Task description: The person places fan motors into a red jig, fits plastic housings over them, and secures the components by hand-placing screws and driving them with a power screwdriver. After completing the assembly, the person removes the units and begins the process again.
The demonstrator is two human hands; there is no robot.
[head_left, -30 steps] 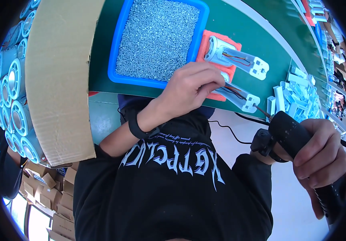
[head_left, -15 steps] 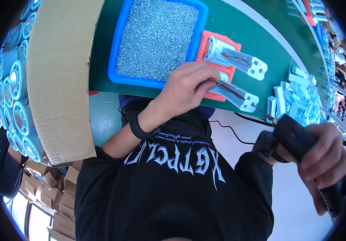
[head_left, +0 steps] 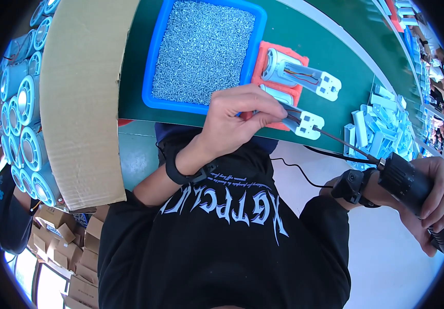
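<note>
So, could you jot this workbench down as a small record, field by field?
Left hand: pinching the near white part
Right hand: gripping a black screwdriver
Screwdriver bit: long, its tip at the near white part's end
Red holder: carries a similar white part, its wires showing
Blue tray: filled with small screws
To the right: heaped white pieces
To the left: brown cardboard, stacked cylinders beyond

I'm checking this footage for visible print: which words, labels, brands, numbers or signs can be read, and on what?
Person's black cloth shirt: jagged white lettering, upside down in view; wording withheld.
Same shirt: smaller line of print, too small to read.
Another person's black garment, left edge: bluish print, too blurred.
Black cylindrical power screwdriver: nothing legible.
Brown cardboard boxes: any print too small.
</note>
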